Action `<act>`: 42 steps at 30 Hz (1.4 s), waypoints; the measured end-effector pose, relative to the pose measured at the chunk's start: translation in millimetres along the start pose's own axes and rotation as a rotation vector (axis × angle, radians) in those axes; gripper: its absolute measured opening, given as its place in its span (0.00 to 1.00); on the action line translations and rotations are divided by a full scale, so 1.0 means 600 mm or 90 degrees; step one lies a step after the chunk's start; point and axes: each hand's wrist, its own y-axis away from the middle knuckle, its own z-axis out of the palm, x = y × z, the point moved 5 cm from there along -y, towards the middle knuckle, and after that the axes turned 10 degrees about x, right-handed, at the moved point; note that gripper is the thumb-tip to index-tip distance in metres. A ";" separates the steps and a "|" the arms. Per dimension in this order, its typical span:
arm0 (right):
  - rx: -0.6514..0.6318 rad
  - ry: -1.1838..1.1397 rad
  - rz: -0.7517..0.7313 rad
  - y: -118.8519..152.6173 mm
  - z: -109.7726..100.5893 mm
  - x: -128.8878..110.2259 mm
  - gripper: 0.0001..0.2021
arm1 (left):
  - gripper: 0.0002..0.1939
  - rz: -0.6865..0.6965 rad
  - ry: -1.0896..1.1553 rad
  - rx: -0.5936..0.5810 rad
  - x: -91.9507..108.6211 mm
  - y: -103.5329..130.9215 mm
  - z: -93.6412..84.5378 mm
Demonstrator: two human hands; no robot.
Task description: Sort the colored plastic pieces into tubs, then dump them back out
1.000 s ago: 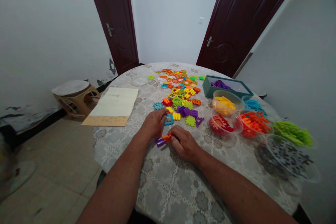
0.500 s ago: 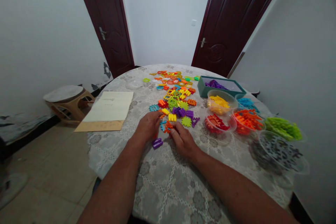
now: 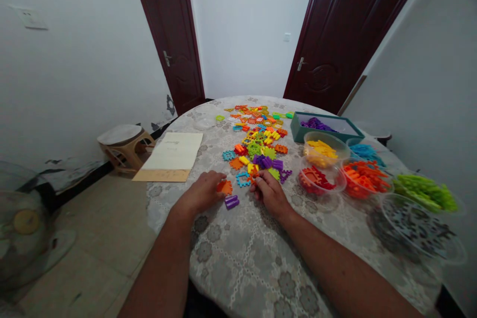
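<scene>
My left hand (image 3: 207,190) is low over the table, its fingers at the left edge of an orange toothed piece (image 3: 224,188). My right hand (image 3: 271,193) pinches a small orange piece (image 3: 254,173) between thumb and forefinger. Between the hands lies a blue open-square piece (image 3: 243,180). Nearer the body rests a purple piece (image 3: 231,202). Just past my right hand are more purple pieces (image 3: 263,161) and a lime green one (image 3: 274,174), at the near end of a long mixed pile.
Clear bowls of yellow (image 3: 321,152), red (image 3: 316,180), orange (image 3: 365,178), blue, green (image 3: 425,191) and grey pieces (image 3: 417,223) stand at the right. A green box (image 3: 298,131) holds purple pieces behind them. Paper sheets (image 3: 173,155) lie at the left.
The view has shifted left. My left hand has moved away from the pile, leaving an orange toothed piece in view beside its fingers. My right hand has lifted the small orange piece slightly.
</scene>
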 end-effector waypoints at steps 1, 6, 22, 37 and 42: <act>-0.003 -0.003 0.002 0.000 0.000 0.000 0.12 | 0.26 0.008 -0.024 -0.004 0.002 0.002 0.003; -0.009 -0.018 0.010 -0.001 0.003 0.001 0.12 | 0.18 0.006 -0.045 0.039 0.004 0.006 0.005; -0.069 0.007 -0.031 -0.014 0.007 -0.003 0.09 | 0.22 0.237 0.108 0.313 0.111 -0.019 0.027; 0.012 0.039 -0.024 -0.008 0.003 -0.006 0.06 | 0.16 0.061 0.117 0.201 0.067 -0.050 -0.018; 0.011 0.046 -0.024 -0.006 0.000 -0.004 0.07 | 0.19 -0.063 -0.012 0.162 0.023 -0.094 -0.035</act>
